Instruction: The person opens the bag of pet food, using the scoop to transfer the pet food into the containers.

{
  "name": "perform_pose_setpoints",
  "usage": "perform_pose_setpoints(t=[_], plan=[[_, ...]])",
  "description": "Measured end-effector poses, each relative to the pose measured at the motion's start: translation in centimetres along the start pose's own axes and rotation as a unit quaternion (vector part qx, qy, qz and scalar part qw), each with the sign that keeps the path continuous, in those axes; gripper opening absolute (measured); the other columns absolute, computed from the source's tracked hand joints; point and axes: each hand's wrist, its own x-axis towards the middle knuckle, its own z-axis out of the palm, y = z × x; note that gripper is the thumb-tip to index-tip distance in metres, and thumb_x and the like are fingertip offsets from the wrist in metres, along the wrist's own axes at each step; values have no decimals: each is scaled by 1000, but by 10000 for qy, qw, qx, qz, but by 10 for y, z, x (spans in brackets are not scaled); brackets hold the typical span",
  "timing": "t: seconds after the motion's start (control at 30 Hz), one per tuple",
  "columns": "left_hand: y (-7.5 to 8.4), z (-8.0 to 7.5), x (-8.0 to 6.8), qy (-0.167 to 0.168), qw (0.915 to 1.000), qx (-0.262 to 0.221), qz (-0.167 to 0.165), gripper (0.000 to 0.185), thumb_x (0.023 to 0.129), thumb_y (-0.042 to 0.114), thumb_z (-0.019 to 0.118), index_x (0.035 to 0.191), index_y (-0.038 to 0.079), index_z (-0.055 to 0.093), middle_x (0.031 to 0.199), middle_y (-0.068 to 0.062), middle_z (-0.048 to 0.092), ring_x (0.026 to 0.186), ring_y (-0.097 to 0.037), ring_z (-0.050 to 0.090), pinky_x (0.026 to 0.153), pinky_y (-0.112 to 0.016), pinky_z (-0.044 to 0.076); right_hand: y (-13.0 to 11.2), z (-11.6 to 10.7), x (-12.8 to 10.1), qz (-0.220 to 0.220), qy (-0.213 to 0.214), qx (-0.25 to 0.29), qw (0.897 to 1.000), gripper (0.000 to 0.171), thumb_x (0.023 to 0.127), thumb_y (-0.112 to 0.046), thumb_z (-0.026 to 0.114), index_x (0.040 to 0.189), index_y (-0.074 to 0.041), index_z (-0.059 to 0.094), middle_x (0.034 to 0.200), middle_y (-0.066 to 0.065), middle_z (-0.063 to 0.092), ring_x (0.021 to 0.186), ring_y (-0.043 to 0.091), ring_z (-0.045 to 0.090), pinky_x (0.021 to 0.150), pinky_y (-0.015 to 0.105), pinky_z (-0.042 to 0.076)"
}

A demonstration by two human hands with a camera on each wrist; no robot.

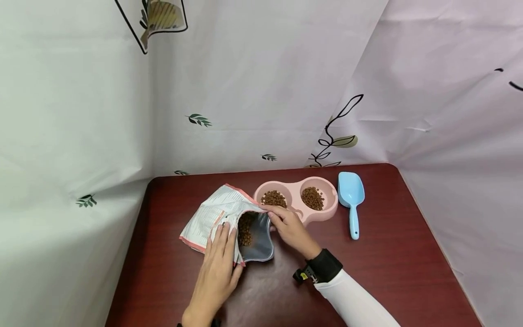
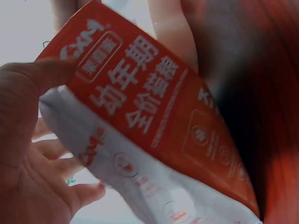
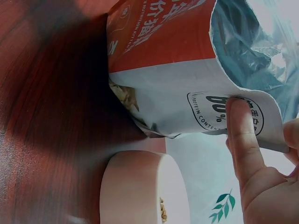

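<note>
A white and orange bag of cat food (image 1: 208,220) lies tilted on the table, its unsealed mouth facing right. Brown kibble (image 1: 245,229) shows inside against the silvery lining. My left hand (image 1: 220,263) holds the bag's near left side, fingers along the printed panel. In the left wrist view, the thumb lies over the orange front panel (image 2: 135,88). At the far edge of the mouth, my right hand (image 1: 292,229) pinches the rim between thumb and fingers. Just behind it stands a pink double bowl (image 1: 295,193), with kibble in both hollows.
A light blue scoop (image 1: 351,195) lies right of the bowl, its handle toward me. The dark red table (image 1: 392,263) ends at a white patterned cloth (image 1: 245,91) behind and at both sides.
</note>
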Motion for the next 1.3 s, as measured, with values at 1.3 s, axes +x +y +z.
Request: perform_pose_setpoints(t=[1.3], plan=[[-4, 61, -7, 2122, 9768, -79, 282, 57, 83, -6, 47, 139, -11, 57, 144, -28, 58, 137, -48, 52, 123, -64, 17, 6, 29, -24, 973, -31, 516, 9939, 34, 103, 4, 49, 136, 9, 55, 82, 11, 56, 74, 12, 51, 68, 24, 42]])
